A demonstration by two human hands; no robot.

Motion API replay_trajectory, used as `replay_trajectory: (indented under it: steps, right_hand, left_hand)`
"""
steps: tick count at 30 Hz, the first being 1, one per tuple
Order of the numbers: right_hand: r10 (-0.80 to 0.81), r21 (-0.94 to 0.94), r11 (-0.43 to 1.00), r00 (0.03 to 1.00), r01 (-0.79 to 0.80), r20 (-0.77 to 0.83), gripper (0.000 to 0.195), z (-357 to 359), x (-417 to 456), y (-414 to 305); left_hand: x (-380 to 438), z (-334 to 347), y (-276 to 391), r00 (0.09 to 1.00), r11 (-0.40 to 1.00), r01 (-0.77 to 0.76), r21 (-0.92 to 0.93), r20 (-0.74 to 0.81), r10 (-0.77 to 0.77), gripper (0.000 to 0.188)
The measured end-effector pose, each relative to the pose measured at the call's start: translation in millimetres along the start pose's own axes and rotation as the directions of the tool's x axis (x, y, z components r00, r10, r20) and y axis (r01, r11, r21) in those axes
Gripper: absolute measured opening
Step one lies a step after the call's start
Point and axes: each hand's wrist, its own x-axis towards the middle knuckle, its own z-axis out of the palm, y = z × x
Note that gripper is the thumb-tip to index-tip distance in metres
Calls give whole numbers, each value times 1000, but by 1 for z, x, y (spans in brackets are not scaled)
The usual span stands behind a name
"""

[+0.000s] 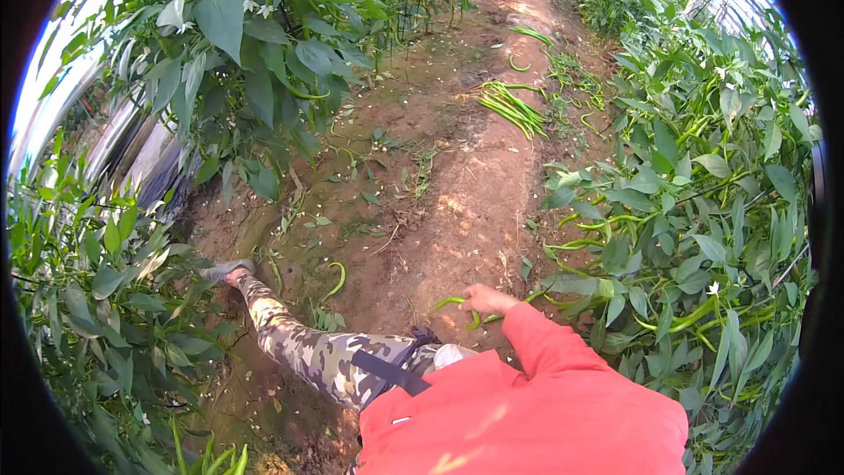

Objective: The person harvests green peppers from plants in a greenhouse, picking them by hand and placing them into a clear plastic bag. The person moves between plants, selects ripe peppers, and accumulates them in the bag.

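My right hand, at the end of a red sleeve, is low over the soil path, with its fingers curled round long green chili peppers. Another green pepper lies just under the wrist. My left hand is out of view. One curved pepper rests on the soil to the left of my right hand. Farther up the path lies a bundle of long green peppers, with a smaller pile beyond it. More peppers hang among the leaves of the plants on the right.
Tall pepper plants stand at the upper left, more at the lower left, and a dense row along the right. Several green peppers show at the bottom left. My leg in camouflage trousers stretches left across the soil.
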Motion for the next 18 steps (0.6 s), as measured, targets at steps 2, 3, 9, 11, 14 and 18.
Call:
replay_trajectory:
  steps: [2, 3, 9, 11, 14, 18]
  right_hand:
    - [-64, 448, 891, 997, 75, -40, 18, -48, 8, 18]
    - [-206, 609, 744, 961, 275, -182, 17, -88, 8, 19]
    - [-262, 582, 450, 723, 678, -639, 62, -158, 18, -112]
    - [-652, 493, 544, 712, 679, -261, 52, -60, 21, -180]
    - [-851, 319, 508, 411, 800, 326, 75, 120, -20, -248]
    - [-729, 424, 120, -210, 897, 652, 118, 290, -144, -275]
  left_hand:
    - [-10, 18, -6, 999, 999, 33, 27, 35, -34, 34]
    - [-17, 32, -5, 997, 998, 49, 42, 52, -51, 33]
    - [-85, 88, 10, 991, 984, 125, 128, 20, -129, 33]
    - [-110, 82, 2, 974, 949, -73, 306, -181, 134, 36]
    - [-141, 88, 3, 977, 858, -195, 474, 12, 215, 39]
    - [-164, 127, 34, 964, 726, -234, 646, 60, 257, 53]
